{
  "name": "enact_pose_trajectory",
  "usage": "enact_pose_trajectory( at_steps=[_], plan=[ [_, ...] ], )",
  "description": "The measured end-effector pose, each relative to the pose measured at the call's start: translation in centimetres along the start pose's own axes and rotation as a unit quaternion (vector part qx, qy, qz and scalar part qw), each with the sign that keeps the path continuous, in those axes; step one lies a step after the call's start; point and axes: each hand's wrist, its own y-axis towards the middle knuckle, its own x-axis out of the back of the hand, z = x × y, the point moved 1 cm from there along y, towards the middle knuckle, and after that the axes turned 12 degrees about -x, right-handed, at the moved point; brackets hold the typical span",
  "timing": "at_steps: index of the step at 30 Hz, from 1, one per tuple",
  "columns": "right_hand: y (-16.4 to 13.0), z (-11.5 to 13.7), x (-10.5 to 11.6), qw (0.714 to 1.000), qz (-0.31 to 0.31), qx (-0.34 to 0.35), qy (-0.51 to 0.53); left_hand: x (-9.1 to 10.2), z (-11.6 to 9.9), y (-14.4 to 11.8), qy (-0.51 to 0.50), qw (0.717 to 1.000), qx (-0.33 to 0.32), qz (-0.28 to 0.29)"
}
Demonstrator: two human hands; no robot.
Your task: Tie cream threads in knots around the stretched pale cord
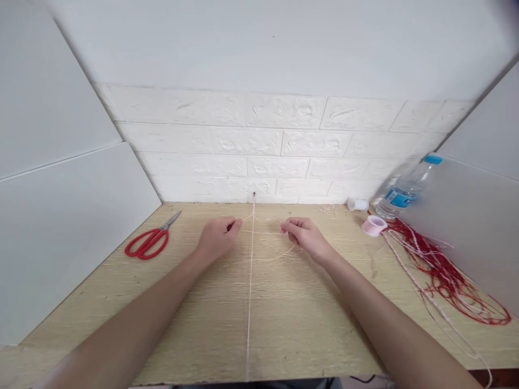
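Observation:
A pale pink cord (pixel 250 292) runs taut from a small hole low in the wall, over the tabletop, to the front edge. Near the wall its top part (pixel 254 205) looks thicker and knotted. On the left of the cord, my left hand (pixel 220 236) is closed, thumb against fingers, on a thin cream thread. To the right, my right hand (pixel 304 236) pinches thin cream thread (pixel 265 233) too. A strand stretches between the hands across the taut cord, and a loose loop (pixel 279 256) hangs beneath my right hand.
Red-handled scissors (pixel 150 240) lie at the left. On the right are a white spool (pixel 358 204), a pink thread spool (pixel 373 225), a water bottle (pixel 407 189) and a heap of red cords (pixel 446 275). A white brick-patterned wall (pixel 259 141) closes off the back.

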Motion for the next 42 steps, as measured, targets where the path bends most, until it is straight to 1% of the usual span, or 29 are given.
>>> enact_pose_trajectory(
  at_steps=[2,4,6,8,10,11,12,15,17,20,22,24,27,29,30,31,32,34,35,37,38,40,42],
  plan=[
    [0.0,0.1,0.2,0.995,-0.049,0.022,-0.084,-0.1,0.2,0.1,0.002,1.0,0.012,-0.009],
    [0.0,0.0,0.3,0.989,-0.061,0.019,-0.131,-0.1,0.4,0.1,0.003,1.0,0.023,-0.016],
    [-0.1,0.0,0.4,0.987,-0.036,-0.007,-0.155,-0.1,0.5,0.2,0.004,0.999,0.03,-0.018],
    [-0.2,-0.1,0.4,0.984,0.012,-0.025,-0.175,-0.2,0.6,0.2,0.006,0.999,0.03,-0.014],
    [-0.5,-0.3,0.3,0.979,0.059,-0.027,-0.195,-0.4,0.6,0.2,0.008,1.0,0.025,-0.008],
    [-0.6,-0.3,0.2,0.976,0.067,-0.016,-0.208,-0.4,0.6,0.2,0.008,1.0,0.022,-0.004],
    [-0.6,-0.4,0.1,0.972,0.061,0.003,-0.225,-0.5,0.6,0.2,0.008,1.0,0.02,0.0],
    [-0.7,-0.6,-0.2,0.96,0.01,0.063,-0.274,-0.7,0.6,0.2,0.008,1.0,0.021,0.012],
    [-0.7,-0.8,-0.3,0.954,0.001,0.069,-0.292,-0.7,0.5,0.1,0.005,1.0,0.025,0.017],
    [-0.4,-1.3,-0.4,0.95,0.017,0.055,-0.306,-0.8,0.6,0.1,0.0,0.999,0.028,0.025],
    [-0.2,-1.7,-0.3,0.948,0.017,0.055,-0.314,-0.9,0.7,0.0,0.001,0.999,0.027,0.031],
    [0.1,-1.9,-0.2,0.946,0.001,0.054,-0.32,-0.9,0.7,0.0,0.002,0.999,0.025,0.034],
    [0.3,-1.7,0.0,0.949,-0.048,0.069,-0.304,-0.9,0.7,0.0,0.003,0.999,0.024,0.035],
    [0.2,-1.0,0.1,0.959,-0.078,0.095,-0.257,-0.9,0.7,0.0,0.002,0.999,0.025,0.035],
    [0.1,-0.6,0.0,0.966,-0.081,0.108,-0.219,-0.9,0.7,0.0,0.001,0.999,0.025,0.034],
    [-0.1,-0.2,0.0,0.975,-0.07,0.12,-0.173,-0.9,0.7,0.0,-0.001,0.999,0.025,0.034],
    [-0.3,0.2,-0.1,0.984,-0.041,0.125,-0.123,-1.0,0.7,0.0,-0.002,0.999,0.024,0.035],
    [-0.8,0.8,-0.6,0.993,0.047,0.109,-0.024,-1.0,0.7,0.0,-0.003,0.999,0.024,0.038],
    [-1.1,1.0,-0.8,0.991,0.097,0.091,0.022,-1.1,0.7,0.0,-0.002,0.999,0.024,0.04],
    [-1.7,1.1,-1.4,0.974,0.204,0.045,0.087,-1.2,0.7,0.0,0.001,0.999,0.022,0.042],
    [-2.0,1.0,-1.7,0.961,0.257,0.019,0.101,-1.2,0.7,0.0,0.003,0.999,0.021,0.042],
    [-2.4,0.7,-2.1,0.932,0.349,-0.028,0.096,-1.2,0.7,0.0,0.008,0.999,0.021,0.041],
    [-2.5,0.4,-2.3,0.907,0.411,-0.06,0.071,-1.2,0.8,0.0,0.008,0.999,0.021,0.04]
  ],
)
